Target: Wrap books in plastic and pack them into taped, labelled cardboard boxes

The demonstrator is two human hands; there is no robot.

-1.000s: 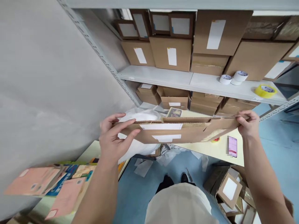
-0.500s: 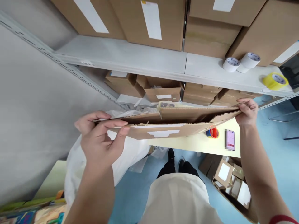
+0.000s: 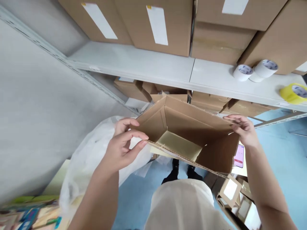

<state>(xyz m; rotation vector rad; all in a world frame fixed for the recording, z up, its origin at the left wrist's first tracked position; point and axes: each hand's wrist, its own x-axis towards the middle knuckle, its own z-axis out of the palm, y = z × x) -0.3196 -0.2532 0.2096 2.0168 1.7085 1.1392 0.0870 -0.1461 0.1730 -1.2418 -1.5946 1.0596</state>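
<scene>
I hold a brown cardboard box (image 3: 192,127) in front of my chest, spread into an open square tube with no bottom closed; the pale table shows through it. My left hand (image 3: 123,143) pinches its left corner between thumb and fingers. My right hand (image 3: 241,129) grips its right corner from above, fingers curled over the edge.
A grey metal shelf (image 3: 153,65) carries large labelled cartons (image 3: 157,27), white tape rolls (image 3: 255,70) and a yellow tape roll (image 3: 294,92). Smaller open boxes sit on the lower shelf. A white plastic bag (image 3: 88,159) lies at left, a phone (image 3: 238,156) on the pale table, cartons on the floor at right.
The flat folded carton has been pushed open into a square tube between my hands. My hands moved closer together, still at its two ends.
</scene>
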